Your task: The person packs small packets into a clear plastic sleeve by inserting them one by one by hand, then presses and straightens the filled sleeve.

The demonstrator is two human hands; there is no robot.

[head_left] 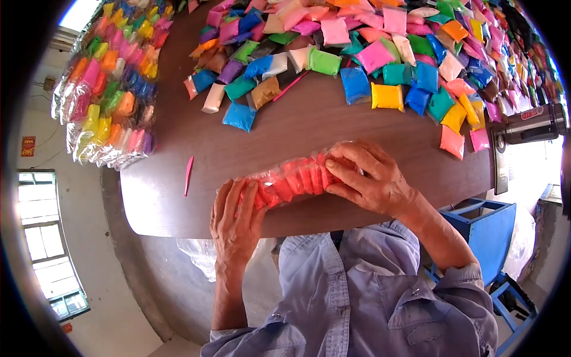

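A clear plastic bag of red packets [291, 180] lies lengthwise between my hands near the table's front edge. My left hand [235, 208] is wrapped over its left end, the fingers pointing away from me. The right end is gripped by my right hand [366, 178], with the thumb in front and the fingers bent over the top. Beyond the bag, a blue packet [239, 116] and a brown packet [265, 92] lie at the near edge of a wide heap of small coloured packets. A thin pink tool [188, 177] rests left of my left hand.
Filled clear bags of coloured packets [110, 83] are stacked at the table's left side. A second pink tool [290, 87] lies by the heap. A metal device [529, 126] is at the right edge of the brown table [178, 131], above a blue stool [485, 232].
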